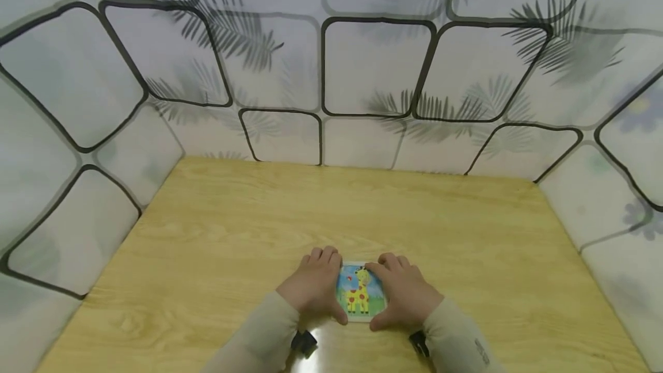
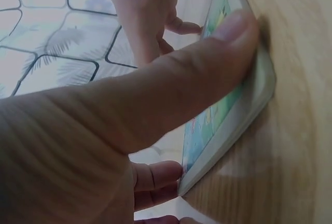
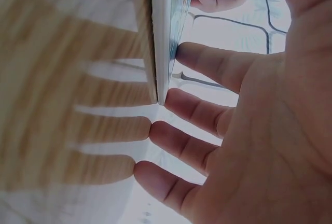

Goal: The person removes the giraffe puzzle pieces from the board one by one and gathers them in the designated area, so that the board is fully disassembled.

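Observation:
A small flat board with a giraffe picture lies on the wooden table, its pale rim showing around the blue and green print. At its left side my left hand grips it, thumb at the near corner and fingers by the far corner. On the opposite side my right hand holds it, index finger at the far corner and thumb at the near one. In the right wrist view, other fingertips touch the tabletop beside the board. The left thumb overlaps the board's edge in the left wrist view.
The wood-grain table spreads out on every side of the hands. Pale patterned fabric with dark outlines and leaf prints stands along its back and both sides. Black straps show at the wrists.

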Demonstrator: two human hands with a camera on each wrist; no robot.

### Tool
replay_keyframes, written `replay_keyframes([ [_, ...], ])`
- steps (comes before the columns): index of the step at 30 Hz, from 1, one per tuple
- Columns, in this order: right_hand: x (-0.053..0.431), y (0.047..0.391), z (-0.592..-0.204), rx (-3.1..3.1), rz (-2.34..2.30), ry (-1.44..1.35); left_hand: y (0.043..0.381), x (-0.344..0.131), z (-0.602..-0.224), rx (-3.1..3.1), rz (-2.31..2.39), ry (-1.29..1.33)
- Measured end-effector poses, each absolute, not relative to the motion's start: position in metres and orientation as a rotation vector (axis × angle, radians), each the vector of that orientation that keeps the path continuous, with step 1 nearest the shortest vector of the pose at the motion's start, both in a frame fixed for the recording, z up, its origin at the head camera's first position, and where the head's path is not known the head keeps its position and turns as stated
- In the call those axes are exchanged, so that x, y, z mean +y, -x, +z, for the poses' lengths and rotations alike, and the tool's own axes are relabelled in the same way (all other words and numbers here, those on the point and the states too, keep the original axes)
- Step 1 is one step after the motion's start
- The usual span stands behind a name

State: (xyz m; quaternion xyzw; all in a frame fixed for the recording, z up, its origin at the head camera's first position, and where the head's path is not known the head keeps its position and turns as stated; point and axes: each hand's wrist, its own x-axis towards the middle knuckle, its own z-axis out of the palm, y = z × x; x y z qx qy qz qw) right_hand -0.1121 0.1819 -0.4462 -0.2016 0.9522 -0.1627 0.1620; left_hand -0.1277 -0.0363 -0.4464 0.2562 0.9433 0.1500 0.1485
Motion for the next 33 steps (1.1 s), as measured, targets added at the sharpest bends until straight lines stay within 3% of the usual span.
replay_keyframes([
  [11, 0.178, 0.111, -0.434, 2.713, -0.511, 0.618, 0.124, -0.037, -0.451, 2.654, 0.440, -0.722],
  [19, 0.145, 0.129, -0.433, 2.671, -0.506, 0.745, 0.123, -0.039, -0.453, 2.645, 0.452, -0.706],
  [26, 0.130, 0.139, -0.442, 2.673, -0.638, 0.574, 0.125, -0.041, -0.453, 2.648, 0.454, -0.712],
  [33, 0.133, 0.145, -0.442, 2.659, -0.750, 0.576, 0.127, -0.046, -0.455, 2.683, 0.444, -0.769],
])
